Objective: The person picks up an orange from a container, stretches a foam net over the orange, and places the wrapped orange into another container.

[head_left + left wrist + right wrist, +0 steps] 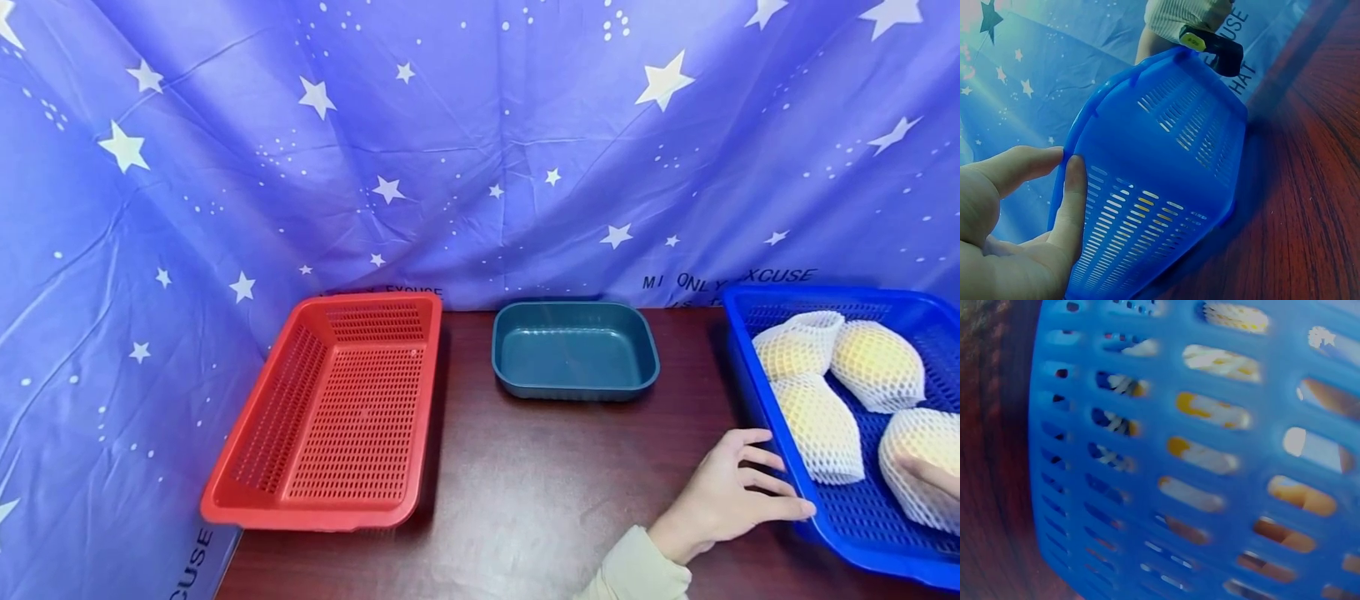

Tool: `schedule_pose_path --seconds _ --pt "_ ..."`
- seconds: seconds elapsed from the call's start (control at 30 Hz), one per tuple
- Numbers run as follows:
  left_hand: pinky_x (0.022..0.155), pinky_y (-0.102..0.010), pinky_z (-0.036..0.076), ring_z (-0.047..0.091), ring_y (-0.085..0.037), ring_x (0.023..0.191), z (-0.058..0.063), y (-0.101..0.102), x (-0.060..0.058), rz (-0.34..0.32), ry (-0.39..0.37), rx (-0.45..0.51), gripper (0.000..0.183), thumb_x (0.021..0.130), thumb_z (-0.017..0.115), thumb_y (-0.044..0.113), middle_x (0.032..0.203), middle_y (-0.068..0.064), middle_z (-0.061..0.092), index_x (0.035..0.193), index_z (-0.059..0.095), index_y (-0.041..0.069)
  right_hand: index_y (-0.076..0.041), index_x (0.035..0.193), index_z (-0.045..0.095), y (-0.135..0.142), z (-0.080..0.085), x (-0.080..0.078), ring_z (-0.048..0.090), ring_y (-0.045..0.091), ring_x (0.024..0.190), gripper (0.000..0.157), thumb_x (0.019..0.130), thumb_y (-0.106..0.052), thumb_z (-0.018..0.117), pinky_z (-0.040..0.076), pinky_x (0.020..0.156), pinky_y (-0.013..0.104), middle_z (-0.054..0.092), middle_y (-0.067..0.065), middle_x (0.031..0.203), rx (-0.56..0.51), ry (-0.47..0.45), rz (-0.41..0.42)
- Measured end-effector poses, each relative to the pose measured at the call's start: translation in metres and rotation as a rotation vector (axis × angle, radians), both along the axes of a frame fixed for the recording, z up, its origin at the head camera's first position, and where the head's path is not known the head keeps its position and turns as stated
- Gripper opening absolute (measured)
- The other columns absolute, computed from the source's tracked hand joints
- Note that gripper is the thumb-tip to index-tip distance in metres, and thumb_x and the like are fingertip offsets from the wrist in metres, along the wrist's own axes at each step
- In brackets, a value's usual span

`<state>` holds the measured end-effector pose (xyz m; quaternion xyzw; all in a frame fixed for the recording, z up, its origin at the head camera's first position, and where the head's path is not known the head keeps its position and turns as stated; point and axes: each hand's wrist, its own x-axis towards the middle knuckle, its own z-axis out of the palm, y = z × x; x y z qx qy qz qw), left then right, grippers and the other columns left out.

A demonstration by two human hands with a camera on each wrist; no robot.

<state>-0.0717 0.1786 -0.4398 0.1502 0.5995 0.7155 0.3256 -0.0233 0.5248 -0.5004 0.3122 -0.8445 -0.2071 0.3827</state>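
A blue slotted basket point(759, 392) stands at the table's right end and holds several pale fruits in white foam nets point(877, 367). My left hand point(738, 492) is at the basket's near left rim, thumb over the rim and fingers against the outer wall. In the left wrist view, thumb and forefinger point(1072, 200) meet at the rim of the basket point(1166, 181). Only the fingertips of my right hand point(930, 477) show, lying on the nearest netted fruit point(918, 450). The right wrist view is filled by the basket's wall point(1147, 456), with fruit showing through the slots.
An empty red slotted basket point(337, 417) sits at the left of the dark wooden table point(525, 492). An empty teal tray point(573, 350) stands at the back middle. A blue star-print cloth point(480, 150) hangs behind and to the left.
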Motion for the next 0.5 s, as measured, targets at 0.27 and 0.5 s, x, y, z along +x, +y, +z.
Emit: schedule_pose_path --seconds 0.27,0.5 --pt "0.066 -0.016 0.053 0.064 0.004 0.076 0.001 -0.003 0.0 0.016 0.004 -0.007 0.068 0.081 0.075 -0.007 0.096 0.023 0.056 0.132 0.048 0.028 -0.037 0.159 0.005 -0.003 0.004 0.006 0.04 0.053 0.066 0.07 0.1 0.002 0.013 0.035 0.051 0.053 0.038 0.021 0.138 0.008 -0.007 -0.081" --pt "0.065 -0.016 0.053 0.063 0.004 0.074 0.003 -0.002 0.001 0.004 0.007 -0.031 0.066 0.081 0.076 -0.005 0.095 0.023 0.055 0.131 0.048 0.028 -0.045 0.157 -0.003 -0.011 0.009 0.012 0.041 0.052 0.067 0.056 0.106 -0.021 0.003 0.035 0.05 0.054 0.039 0.039 0.105 -0.102 -0.115 -0.137"
